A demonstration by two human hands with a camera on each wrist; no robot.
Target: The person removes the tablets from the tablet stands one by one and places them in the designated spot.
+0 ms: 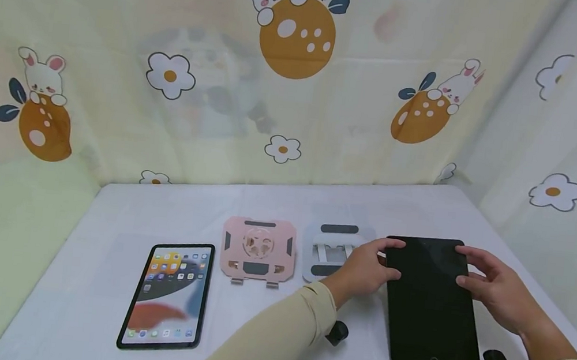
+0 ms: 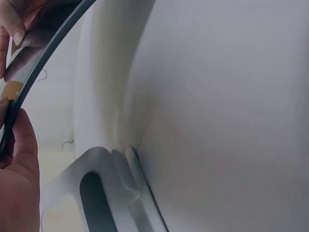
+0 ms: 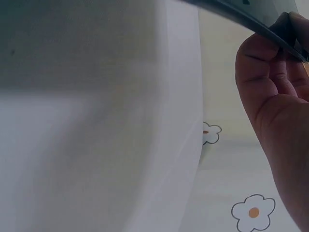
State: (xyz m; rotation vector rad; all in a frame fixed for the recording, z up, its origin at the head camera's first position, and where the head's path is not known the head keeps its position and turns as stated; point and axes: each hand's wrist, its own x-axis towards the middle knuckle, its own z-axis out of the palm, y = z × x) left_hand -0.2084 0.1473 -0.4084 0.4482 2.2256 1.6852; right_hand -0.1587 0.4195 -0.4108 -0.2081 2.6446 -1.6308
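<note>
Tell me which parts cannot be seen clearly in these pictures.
- White folding stand: head view, near edge behind the left hand.
- Dark-screened black tablet: both wrist views, only an edge strip, frame cuts the rest.
- Lit black tablet: head view, icons too small.

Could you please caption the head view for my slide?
Both hands, left hand and right hand, hold a dark tablet beside a grey stand.
</note>
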